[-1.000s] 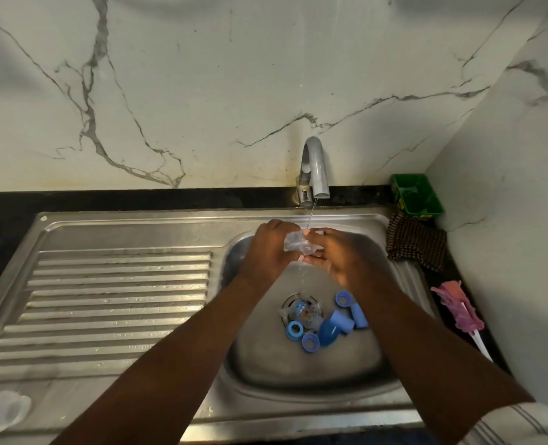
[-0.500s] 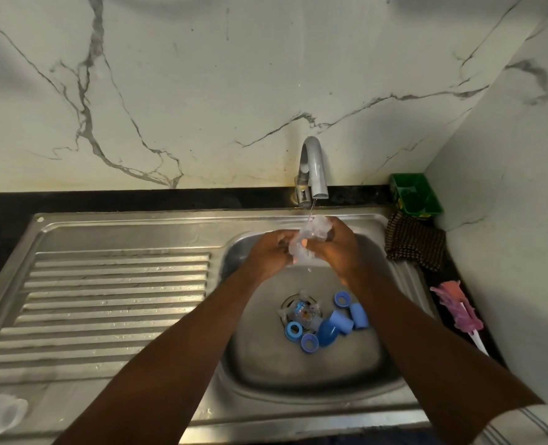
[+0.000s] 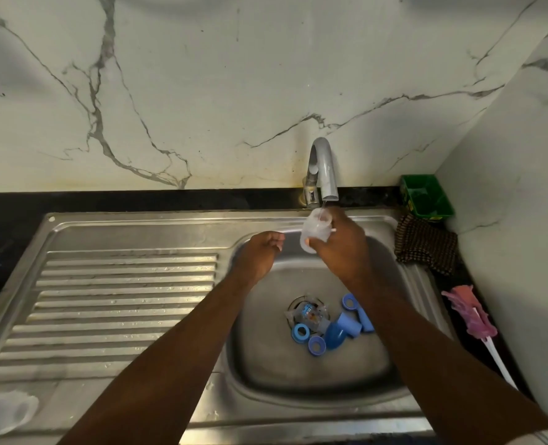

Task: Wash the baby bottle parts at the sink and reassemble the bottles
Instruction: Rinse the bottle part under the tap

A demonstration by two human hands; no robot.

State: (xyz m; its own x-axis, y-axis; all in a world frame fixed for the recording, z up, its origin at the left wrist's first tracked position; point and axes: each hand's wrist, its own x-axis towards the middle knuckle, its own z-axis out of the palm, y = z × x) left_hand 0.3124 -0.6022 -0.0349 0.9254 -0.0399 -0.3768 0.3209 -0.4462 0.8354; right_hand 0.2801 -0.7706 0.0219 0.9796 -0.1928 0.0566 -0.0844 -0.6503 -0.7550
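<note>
From my seat, the steel sink basin (image 3: 314,374) is the trap, because blue rings and caps (image 3: 341,330) crowd its drain. My right hand (image 3: 343,252) wraps the clear bottle (image 3: 314,234) just under the faucet (image 3: 325,175), mouth up to the thin stream. Wet plastic could slip and drop among them. My left hand (image 3: 259,256) sits beside it with fingers curled and nothing visible inside, so it gives no backup.

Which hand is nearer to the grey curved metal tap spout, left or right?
Right. The right hand holds a clear plastic bottle part just under the grey tap spout; the left hand is lower, to its left.
</note>
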